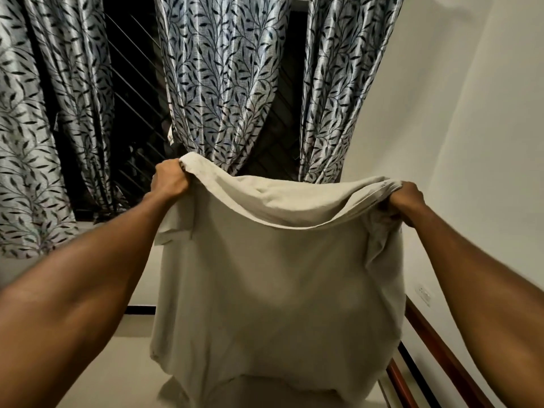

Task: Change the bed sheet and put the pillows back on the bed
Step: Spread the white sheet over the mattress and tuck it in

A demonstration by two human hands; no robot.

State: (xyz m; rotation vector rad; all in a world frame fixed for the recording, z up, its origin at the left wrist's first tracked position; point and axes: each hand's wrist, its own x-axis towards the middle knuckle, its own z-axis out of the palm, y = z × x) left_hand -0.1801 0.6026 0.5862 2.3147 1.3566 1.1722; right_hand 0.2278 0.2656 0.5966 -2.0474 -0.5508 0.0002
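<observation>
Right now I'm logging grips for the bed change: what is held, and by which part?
The pale sheet, by its upper edge: the left hand grips one bunched end, the right hand the other.

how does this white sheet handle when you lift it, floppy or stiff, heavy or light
Likely very floppy: the sheet sags in a curve between the left hand and right hand and hangs limp below. Probably light for its size, since two bunched grips at the top edge carry it. It looks matte, so probably not slippery.
</observation>
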